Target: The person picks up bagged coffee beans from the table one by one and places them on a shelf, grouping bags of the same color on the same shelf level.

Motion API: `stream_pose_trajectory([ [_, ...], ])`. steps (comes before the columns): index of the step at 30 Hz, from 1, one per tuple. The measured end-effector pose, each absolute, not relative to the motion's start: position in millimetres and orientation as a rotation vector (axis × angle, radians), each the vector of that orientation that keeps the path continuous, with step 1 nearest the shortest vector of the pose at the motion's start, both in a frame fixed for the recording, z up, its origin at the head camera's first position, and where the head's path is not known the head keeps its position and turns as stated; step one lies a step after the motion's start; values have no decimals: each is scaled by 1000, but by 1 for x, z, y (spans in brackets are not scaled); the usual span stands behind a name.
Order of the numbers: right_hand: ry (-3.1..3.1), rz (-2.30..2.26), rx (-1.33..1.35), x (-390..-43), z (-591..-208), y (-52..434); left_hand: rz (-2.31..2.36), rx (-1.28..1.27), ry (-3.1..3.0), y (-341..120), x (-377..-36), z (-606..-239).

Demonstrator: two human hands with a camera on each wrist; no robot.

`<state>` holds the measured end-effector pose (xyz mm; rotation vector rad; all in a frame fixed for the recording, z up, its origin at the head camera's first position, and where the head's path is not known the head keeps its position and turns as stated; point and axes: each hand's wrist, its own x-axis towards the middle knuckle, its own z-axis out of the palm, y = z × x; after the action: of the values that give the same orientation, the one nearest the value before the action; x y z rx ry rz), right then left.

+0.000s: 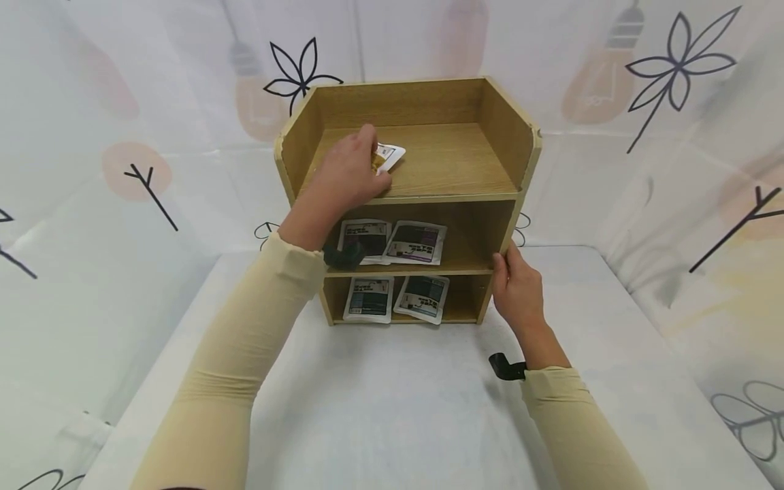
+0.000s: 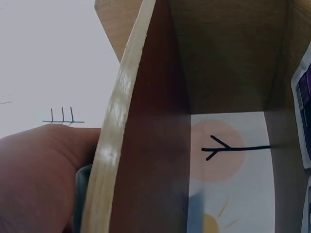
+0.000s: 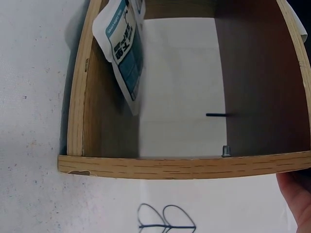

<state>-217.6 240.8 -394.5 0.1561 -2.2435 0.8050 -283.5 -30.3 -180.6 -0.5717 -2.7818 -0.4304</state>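
Observation:
My left hand [image 1: 349, 167] reaches onto the top level of a wooden shelf unit [image 1: 435, 199]. It pinches a small white and yellow pouch [image 1: 389, 155] between thumb and fingers, with much of the pouch hidden behind the hand. In the left wrist view the hand [image 2: 39, 170] shows beside the top board's pale front edge. Lower down, my right hand [image 1: 520, 289] grips the unit's right side panel, thumb toward the front edge and fingers partly hidden behind. Part of this hand [image 3: 297, 199] appears at the corner of the right wrist view.
On the middle level lean a dark-labelled pouch [image 1: 370, 235] and a purple-labelled pouch [image 1: 416, 243]. The bottom level holds two teal-labelled pouches, a left pouch [image 1: 369, 299] and a right pouch [image 1: 422, 298]. The unit stands on a white table [image 1: 380, 408] before a patterned curtain [image 1: 404, 41].

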Motion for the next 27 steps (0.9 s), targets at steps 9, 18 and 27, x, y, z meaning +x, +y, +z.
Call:
stream_pose_trajectory([
  [9,-2238,798,161,-218,-397,242,-412,-517,-2820,-31,-289,-180],
  [18,-2236,795,158,-218,-397,242,-405,-514,-2835,-34,-288,-180],
  [27,-2230,794,166,-219,-396,241,-388,-484,-2766,-38,-274,-176],
])
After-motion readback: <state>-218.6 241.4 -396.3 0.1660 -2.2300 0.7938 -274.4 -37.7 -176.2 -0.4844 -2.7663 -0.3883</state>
